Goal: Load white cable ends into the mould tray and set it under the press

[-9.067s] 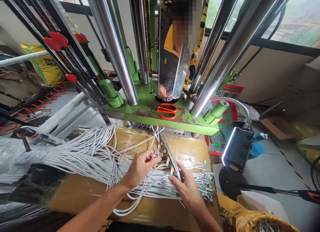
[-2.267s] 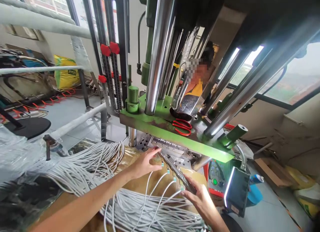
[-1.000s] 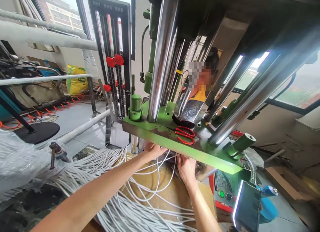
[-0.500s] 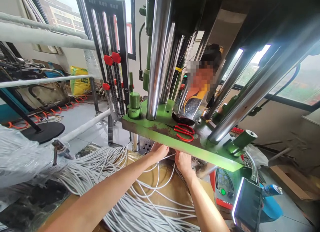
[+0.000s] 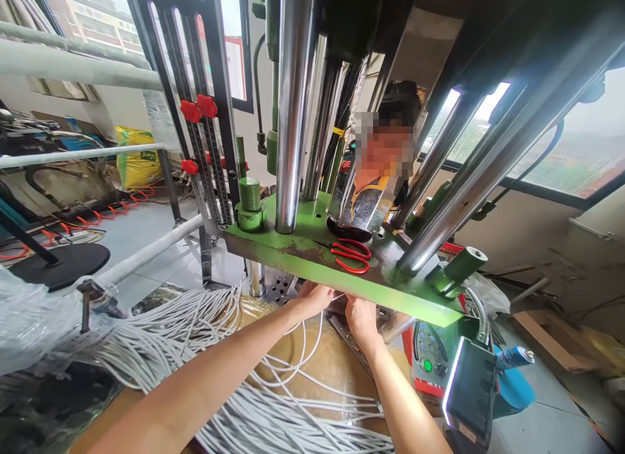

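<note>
Under the front edge of the green press plate (image 5: 390, 292), both my hands reach in close together. My left hand (image 5: 315, 297) is closed on a thin white cable (image 5: 320, 330), whose loops hang below it. A short stretch of cable runs across to my right hand (image 5: 360, 315), which is curled shut around it; the plate and the hand itself hide its fingertips. Many more white cables (image 5: 263, 402) lie in a thick bundle beneath my forearms. On top of the plate rest red-handled scissors (image 5: 351, 255), just above my hands.
Steel columns (image 5: 295, 115) rise from the plate. Behind them is a person (image 5: 374, 187). A control panel with a green button (image 5: 428, 365) and a black box (image 5: 471, 392) stand at right, near a spray can (image 5: 515, 357). A clamp (image 5: 100, 301) is at left.
The whole view has shifted slightly, so the machine sits a little farther left. My hands stay under the plate with the cable, and the gap between them has changed little.
</note>
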A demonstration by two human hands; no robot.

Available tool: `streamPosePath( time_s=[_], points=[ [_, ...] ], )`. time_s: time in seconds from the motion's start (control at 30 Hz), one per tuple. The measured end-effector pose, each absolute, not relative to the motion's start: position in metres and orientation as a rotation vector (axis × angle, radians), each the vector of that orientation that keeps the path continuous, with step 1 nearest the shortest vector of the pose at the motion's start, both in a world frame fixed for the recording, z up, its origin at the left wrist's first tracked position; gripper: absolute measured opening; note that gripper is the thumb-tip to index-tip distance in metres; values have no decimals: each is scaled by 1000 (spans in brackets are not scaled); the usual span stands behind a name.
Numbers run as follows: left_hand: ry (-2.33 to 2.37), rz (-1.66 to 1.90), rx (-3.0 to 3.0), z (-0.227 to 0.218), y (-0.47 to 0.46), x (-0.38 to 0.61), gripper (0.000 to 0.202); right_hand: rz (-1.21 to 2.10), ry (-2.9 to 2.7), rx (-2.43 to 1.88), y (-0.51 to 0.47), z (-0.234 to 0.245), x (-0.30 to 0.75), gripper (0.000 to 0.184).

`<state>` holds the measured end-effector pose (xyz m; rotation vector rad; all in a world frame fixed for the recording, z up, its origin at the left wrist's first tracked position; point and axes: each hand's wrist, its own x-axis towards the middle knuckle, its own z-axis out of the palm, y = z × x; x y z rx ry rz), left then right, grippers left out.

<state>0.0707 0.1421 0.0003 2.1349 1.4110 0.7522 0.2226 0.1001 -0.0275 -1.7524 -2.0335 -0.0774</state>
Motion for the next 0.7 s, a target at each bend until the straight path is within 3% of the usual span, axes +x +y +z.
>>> streamPosePath(
  time_s=[0.17,0.33,0.5,0.7],
  points=[
    [1548,739,2201,11,106,12,30,-153,-2017,-1841,90,-23,237,41],
    [1421,502,2268,-17,71,-61,32,-170,-2106,-1882,80,-28,250,45],
    [1321,509,2439,-44,68,-41,39,-187,-2175,-1895,81,-31,247,51],
    [1230,467,2521,-36,79,-28,35,-242,-2226,-1869,72,-27,247,58]
  ],
)
